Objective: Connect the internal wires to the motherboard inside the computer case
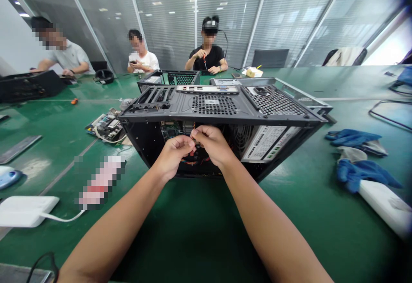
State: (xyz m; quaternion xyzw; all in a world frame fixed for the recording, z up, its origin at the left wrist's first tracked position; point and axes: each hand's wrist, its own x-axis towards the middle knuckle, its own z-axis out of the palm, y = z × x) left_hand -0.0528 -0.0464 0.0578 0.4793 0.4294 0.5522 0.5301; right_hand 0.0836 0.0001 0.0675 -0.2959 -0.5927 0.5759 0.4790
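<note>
A black computer case [247,117] lies on the green table with its open side facing me. Inside it show a circuit board [170,129], a power supply [267,143] with a white label, and several coloured wires [201,160]. My left hand [175,152] and my right hand [212,142] meet at the opening, fingertips pinched close together. Between them runs a thin orange and dark cable [194,127], which both hands seem to grip. The cable's end is hidden by my fingers.
Left of the case lie loose circuit boards [109,126]; behind it stand more open metal cases [174,77]. Blue work gloves [357,171] and a white box [384,205] lie at right. A white power bank [27,210] is front left. Several people sit across the table [199,223].
</note>
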